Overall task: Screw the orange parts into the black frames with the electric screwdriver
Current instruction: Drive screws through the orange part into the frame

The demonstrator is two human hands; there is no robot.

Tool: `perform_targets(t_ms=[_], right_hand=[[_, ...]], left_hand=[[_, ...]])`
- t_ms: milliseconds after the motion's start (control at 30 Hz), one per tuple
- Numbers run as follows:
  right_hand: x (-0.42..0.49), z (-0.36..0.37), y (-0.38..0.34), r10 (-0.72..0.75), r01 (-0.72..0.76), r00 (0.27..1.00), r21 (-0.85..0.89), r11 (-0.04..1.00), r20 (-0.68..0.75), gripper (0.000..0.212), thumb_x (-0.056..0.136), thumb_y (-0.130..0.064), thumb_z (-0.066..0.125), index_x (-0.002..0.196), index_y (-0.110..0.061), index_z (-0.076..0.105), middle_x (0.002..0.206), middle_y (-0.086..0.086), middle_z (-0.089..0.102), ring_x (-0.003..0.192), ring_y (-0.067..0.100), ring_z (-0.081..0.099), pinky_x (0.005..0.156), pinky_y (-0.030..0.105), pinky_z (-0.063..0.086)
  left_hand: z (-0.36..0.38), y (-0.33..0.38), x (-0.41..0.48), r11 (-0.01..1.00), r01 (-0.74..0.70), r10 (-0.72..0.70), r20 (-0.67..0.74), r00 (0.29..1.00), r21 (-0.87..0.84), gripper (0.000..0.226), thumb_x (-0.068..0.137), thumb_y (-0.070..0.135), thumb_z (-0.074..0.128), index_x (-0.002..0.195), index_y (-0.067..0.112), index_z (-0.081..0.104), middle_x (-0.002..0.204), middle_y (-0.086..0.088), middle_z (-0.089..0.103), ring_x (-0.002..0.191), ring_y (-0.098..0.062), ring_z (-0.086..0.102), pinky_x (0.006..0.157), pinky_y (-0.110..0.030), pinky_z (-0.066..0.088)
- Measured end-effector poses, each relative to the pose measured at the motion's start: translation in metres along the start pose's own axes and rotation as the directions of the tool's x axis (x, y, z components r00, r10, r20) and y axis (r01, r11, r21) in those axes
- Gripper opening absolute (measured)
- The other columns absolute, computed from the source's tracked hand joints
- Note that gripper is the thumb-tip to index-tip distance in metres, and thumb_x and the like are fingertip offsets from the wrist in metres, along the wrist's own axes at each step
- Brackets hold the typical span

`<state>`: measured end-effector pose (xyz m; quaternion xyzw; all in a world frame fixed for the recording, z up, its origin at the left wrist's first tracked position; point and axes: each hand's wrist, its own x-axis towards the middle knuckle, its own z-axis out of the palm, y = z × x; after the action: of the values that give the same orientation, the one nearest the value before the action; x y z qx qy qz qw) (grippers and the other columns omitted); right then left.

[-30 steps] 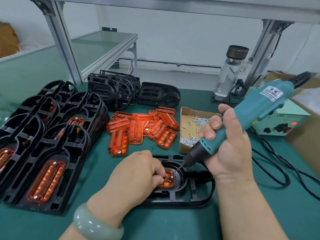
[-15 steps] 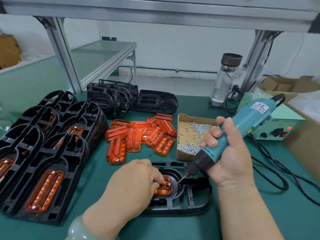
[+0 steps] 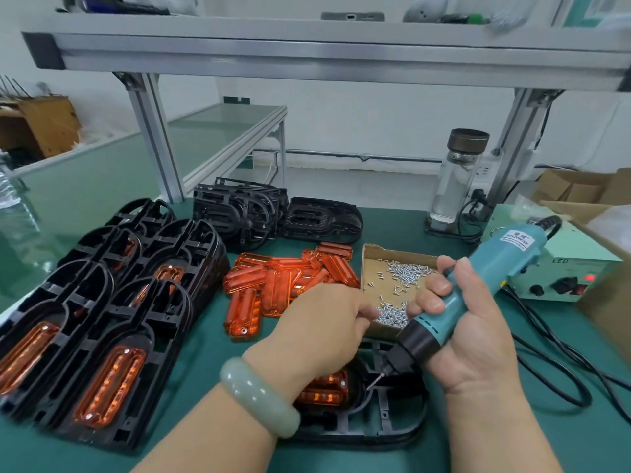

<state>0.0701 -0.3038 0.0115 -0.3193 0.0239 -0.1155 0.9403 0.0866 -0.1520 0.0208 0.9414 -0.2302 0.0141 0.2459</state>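
Green bench [image 3: 512, 438] | box [image 3: 392, 249]: screws [image 3: 406, 271] | left fingers [image 3: 358, 310] pinch screws | right fingers [image 3: 435, 285] grip screwdriver [image 3: 491, 264]

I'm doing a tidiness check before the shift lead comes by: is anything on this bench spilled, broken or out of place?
Nothing looks spilled or broken. The screws lie inside the cardboard box. The only untidy spot is the loose orange parts, heaped criss-cross and overlapping between the box and the finished frames.
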Motion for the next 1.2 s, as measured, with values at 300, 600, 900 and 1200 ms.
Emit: perform_targets(t_ms=[300,600,900,1200], right_hand=[[0.004,-0.002,-0.003,0.022,-0.022,0.999,0.007,1.0,-0.047,0.02,0.076,-0.031,0.061,0.089,-0.017,0.054,0.057,-0.007,0.043,0.04,0.004,0.04,0.045,0.016,0.04],[0.005,0.001,-0.005,0.041,-0.037,0.997,0.059,0.998,-0.063,0.02,0.075,-0.032,0.06,0.087,-0.018,0.055,0.057,-0.008,0.042,0.039,0.004,0.039,0.044,0.016,0.04],[0.005,0.002,-0.007,0.05,-0.04,0.995,0.123,0.992,-0.082,0.02,0.078,-0.036,0.058,0.086,-0.018,0.055,0.058,-0.009,0.04,0.039,0.003,0.038,0.042,0.018,0.041],[0.004,0.003,-0.006,0.051,-0.042,0.997,0.135,0.99,-0.066,0.02,0.079,-0.037,0.057,0.087,-0.019,0.055,0.058,-0.009,0.04,0.039,0.003,0.039,0.042,0.018,0.042]], left_hand=[[0.009,0.02,0.061,0.959,-0.146,0.094,0.214,0.972,0.241,0.037,0.092,0.009,0.05,0.123,0.027,0.061,0.116,-0.004,0.064,0.101,-0.023,0.058,0.079,-0.029,0.044],[0.01,0.035,0.092,0.91,-0.102,-0.097,0.447,0.889,0.401,0.035,0.086,0.021,0.067,0.121,0.016,0.061,0.113,-0.006,0.065,0.095,-0.024,0.06,0.086,-0.032,0.049],[0.012,0.041,0.089,0.889,-0.141,-0.068,0.429,0.901,0.436,0.02,0.086,0.011,0.062,0.105,0.007,0.066,0.092,-0.011,0.063,0.08,-0.029,0.055,0.088,-0.036,0.05],[0.014,0.043,0.092,0.85,-0.261,0.016,0.474,0.88,0.456,0.014,0.089,0.019,0.059,0.089,0.005,0.062,0.072,-0.005,0.053,0.075,-0.025,0.052,0.083,-0.035,0.049]])
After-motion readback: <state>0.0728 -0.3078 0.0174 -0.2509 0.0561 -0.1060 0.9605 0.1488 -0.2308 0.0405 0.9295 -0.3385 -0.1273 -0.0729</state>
